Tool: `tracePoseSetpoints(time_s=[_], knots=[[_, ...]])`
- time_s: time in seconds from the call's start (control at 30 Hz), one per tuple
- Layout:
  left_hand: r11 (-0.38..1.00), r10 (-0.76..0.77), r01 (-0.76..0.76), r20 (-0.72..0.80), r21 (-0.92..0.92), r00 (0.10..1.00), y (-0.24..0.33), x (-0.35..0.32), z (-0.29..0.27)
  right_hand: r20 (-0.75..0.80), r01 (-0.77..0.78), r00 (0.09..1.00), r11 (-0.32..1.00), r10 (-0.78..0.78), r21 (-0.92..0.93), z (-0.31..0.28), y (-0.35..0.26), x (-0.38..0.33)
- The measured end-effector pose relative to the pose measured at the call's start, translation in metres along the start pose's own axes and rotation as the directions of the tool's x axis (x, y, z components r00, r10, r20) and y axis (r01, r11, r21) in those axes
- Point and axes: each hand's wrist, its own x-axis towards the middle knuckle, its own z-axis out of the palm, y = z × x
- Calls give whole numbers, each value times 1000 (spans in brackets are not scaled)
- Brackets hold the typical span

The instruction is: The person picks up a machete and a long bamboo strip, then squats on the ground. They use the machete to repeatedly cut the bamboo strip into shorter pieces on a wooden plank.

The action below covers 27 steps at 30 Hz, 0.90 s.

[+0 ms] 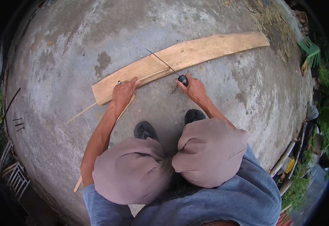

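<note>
A long, slightly curved wooden plank [209, 47] lies across the concrete in front of my feet. Along its near edge runs a thin wooden strip [82, 115], whose left end sticks out past the plank. My left hand [123, 92], with a ring on one finger, holds this strip down against the plank. In my right hand [194, 90] is the black handle of a handsaw [158, 58], its thin dark blade seen nearly edge-on. The blade slants away to the left over the plank and crosses the strip near its right end. Its teeth cannot be made out.
Another narrow wooden strip [77, 184] lies on the ground, partly under my left forearm. My dark shoes [145, 130] stand just behind the plank. Concrete floor [262, 109] surrounds it. Green plants [324, 124] and poles [283, 160] line the right edge; a white rack [18, 180] stands at left.
</note>
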Motion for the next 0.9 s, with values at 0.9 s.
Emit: tracePoseSetpoints(time_s=[0.9], knots=[[986, 55, -29, -152, 165, 987, 2, -7, 12, 114, -29, 993, 999, 32, -26, -16, 1, 4]])
